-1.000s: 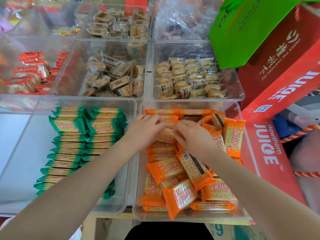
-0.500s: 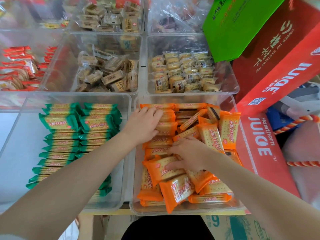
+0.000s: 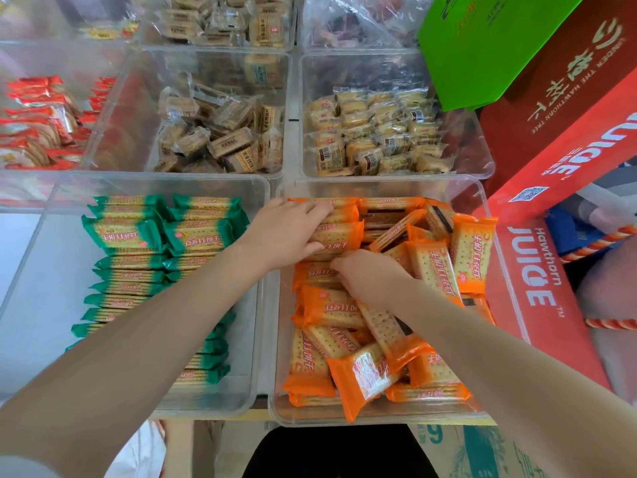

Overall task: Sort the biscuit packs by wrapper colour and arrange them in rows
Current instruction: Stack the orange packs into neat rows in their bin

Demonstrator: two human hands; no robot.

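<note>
Glossy orange biscuit packs point(image 3: 348, 343) fill a clear plastic bin point(image 3: 379, 188). The left hand point(image 3: 287, 229) lies flat, fingers straight, pressing a pack point(image 3: 339, 236) at the bin's far-left corner. The right hand point(image 3: 370, 276) curls onto packs just beneath; whether it grips any is unclear. Green packs point(image 3: 155, 236) sit rowed in the neighbouring bin point(image 3: 241, 401).

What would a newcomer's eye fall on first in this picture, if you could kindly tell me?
Probably the near right bin, where bright orange packs lie jumbled at the front and both hands work at the back: the left hand rests on the packs there, the right hand just in front of it. Next, the green packs in tidy rows in the bin beside it, and the red juice box at the right.
</note>
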